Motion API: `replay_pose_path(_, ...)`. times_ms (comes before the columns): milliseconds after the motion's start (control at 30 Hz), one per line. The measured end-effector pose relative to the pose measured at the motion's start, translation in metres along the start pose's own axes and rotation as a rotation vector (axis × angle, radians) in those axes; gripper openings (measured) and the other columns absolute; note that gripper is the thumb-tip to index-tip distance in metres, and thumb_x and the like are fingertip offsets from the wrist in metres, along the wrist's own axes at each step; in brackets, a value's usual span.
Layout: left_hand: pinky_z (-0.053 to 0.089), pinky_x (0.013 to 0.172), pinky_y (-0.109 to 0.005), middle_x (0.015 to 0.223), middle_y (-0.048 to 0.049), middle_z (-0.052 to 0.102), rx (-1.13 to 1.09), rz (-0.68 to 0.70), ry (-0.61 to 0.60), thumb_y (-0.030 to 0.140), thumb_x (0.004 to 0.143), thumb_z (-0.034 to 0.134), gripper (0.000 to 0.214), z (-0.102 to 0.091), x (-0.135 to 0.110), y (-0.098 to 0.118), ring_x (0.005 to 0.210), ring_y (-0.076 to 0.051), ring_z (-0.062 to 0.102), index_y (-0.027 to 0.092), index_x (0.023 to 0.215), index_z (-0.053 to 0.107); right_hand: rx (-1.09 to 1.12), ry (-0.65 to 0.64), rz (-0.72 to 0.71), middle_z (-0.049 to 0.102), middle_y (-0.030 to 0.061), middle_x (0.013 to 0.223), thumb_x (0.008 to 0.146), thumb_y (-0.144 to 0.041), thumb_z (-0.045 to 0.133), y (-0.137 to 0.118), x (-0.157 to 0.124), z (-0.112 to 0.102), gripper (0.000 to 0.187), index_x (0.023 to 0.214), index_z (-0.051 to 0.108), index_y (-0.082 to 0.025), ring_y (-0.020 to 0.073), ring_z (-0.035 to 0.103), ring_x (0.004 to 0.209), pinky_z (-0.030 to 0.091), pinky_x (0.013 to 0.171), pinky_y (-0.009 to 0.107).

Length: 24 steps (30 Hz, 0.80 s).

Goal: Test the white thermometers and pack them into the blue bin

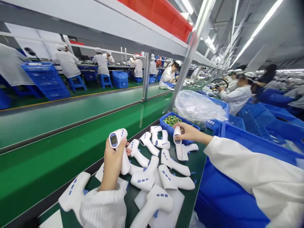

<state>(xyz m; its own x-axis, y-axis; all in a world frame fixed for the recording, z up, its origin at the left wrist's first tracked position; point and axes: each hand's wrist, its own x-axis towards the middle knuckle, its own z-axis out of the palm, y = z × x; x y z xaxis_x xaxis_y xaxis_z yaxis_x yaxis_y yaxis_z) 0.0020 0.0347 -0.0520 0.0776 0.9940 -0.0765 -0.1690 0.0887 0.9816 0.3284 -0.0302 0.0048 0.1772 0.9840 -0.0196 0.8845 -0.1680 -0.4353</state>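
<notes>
My left hand (113,161) is closed round the grip of a white infrared thermometer (117,138), held upright with its small screen facing me. My right hand (187,132) reaches forward and pinches the head of another white thermometer (178,145) standing at the far end of the pile. Between the hands several white thermometers with purple buttons (166,177) lie on the dark work surface. A blue bin of green batteries (171,120) sits just behind my right hand.
A green conveyor belt (71,126) runs along the left. A clear plastic bag (197,106) lies over blue crates, and a large blue crate (237,177) is under my right forearm. Co-workers in white coats (237,91) sit along the line and in the background.
</notes>
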Motion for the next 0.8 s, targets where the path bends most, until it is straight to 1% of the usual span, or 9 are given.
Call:
replay_pose_path(100,0.056,0.053,-0.027,0.078,-0.0011,0.068,0.025,0.007,-0.010,0.044,0.074,0.071,0.053,0.006,-0.007,0.005,0.053,-0.014,0.063,0.019,0.115,0.049,-0.066,0.054,0.041,0.062,0.0093,0.104,0.067,-0.039,0.076,0.007,-0.004,0.036,0.051,0.110,0.063,-0.016,0.0263,0.059,0.097,0.049,0.087,0.038)
replay_pose_path(200,0.057,0.053,-0.028,0.079,-0.0021,0.068,0.064,0.030,-0.021,0.043,0.075,0.071,0.053,0.009,-0.013,0.008,0.055,-0.014,0.064,0.019,0.116,0.049,-0.117,0.108,0.076,0.059,0.0118,0.107,0.072,-0.036,0.074,0.010,0.005,0.065,0.043,0.109,0.064,-0.015,0.0291,0.056,0.105,0.044,0.096,0.042)
replay_pose_path(333,0.057,0.054,-0.028,0.083,-0.0032,0.069,0.103,0.069,-0.024,0.042,0.076,0.070,0.052,0.010,-0.016,0.009,0.056,-0.015,0.066,0.020,0.118,0.049,-0.133,0.126,0.071,0.052,0.0139,0.115,0.079,-0.031,0.070,0.011,0.006,0.087,0.038,0.111,0.061,-0.014,0.0282,0.055,0.108,0.043,0.100,0.045)
replay_pose_path(400,0.058,0.054,-0.029,0.083,-0.0026,0.069,0.107,0.069,-0.014,0.041,0.076,0.070,0.052,0.009,-0.016,0.009,0.056,-0.015,0.066,0.021,0.119,0.048,-0.131,0.133,0.024,0.048,0.0160,0.124,0.083,-0.029,0.066,0.010,-0.012,0.088,0.039,0.117,0.056,-0.014,0.0290,0.052,0.115,0.040,0.103,0.047)
replay_pose_path(467,0.058,0.055,-0.029,0.081,-0.0018,0.068,0.109,0.061,0.001,0.041,0.076,0.071,0.053,0.009,-0.015,0.008,0.056,-0.015,0.066,0.021,0.119,0.048,-0.125,0.115,-0.065,0.046,0.0148,0.128,0.084,-0.029,0.064,0.008,-0.044,0.086,0.035,0.116,0.055,-0.017,0.0284,0.049,0.120,0.038,0.106,0.047)
replay_pose_path(567,0.058,0.054,-0.029,0.080,-0.0017,0.068,0.107,0.055,0.004,0.040,0.075,0.071,0.053,0.010,-0.013,0.004,0.057,-0.016,0.066,0.021,0.118,0.049,-0.110,-0.061,-0.212,0.050,0.0115,0.125,0.078,-0.034,0.072,0.009,-0.103,0.086,0.033,0.105,0.060,-0.021,0.0259,0.053,0.113,0.045,0.099,0.041)
replay_pose_path(633,0.058,0.053,-0.029,0.080,-0.0021,0.068,0.098,0.059,-0.007,0.040,0.074,0.072,0.053,0.011,-0.014,0.003,0.057,-0.016,0.066,0.021,0.118,0.050,-0.142,-0.199,-0.266,0.045,0.0153,0.134,0.074,-0.039,0.076,0.012,-0.134,0.091,0.040,0.105,0.063,-0.019,0.0307,0.050,0.118,0.044,0.099,0.046)
replay_pose_path(700,0.058,0.052,-0.028,0.080,-0.0023,0.069,0.093,0.057,-0.011,0.038,0.073,0.073,0.052,0.013,-0.016,0.003,0.056,-0.016,0.066,0.020,0.117,0.052,-0.201,-0.245,-0.282,0.037,0.0199,0.141,0.072,-0.041,0.077,0.016,-0.152,0.102,0.045,0.106,0.065,-0.016,0.0379,0.040,0.128,0.039,0.103,0.054)
replay_pose_path(800,0.057,0.050,-0.026,0.078,-0.0010,0.069,0.100,0.030,0.011,0.033,0.070,0.075,0.051,0.017,-0.021,0.004,0.054,-0.015,0.065,0.021,0.115,0.056,-0.220,-0.163,-0.275,0.041,0.0197,0.133,0.066,-0.041,0.079,0.022,-0.159,0.121,0.041,0.096,0.071,-0.013,0.0386,0.039,0.126,0.038,0.103,0.055)
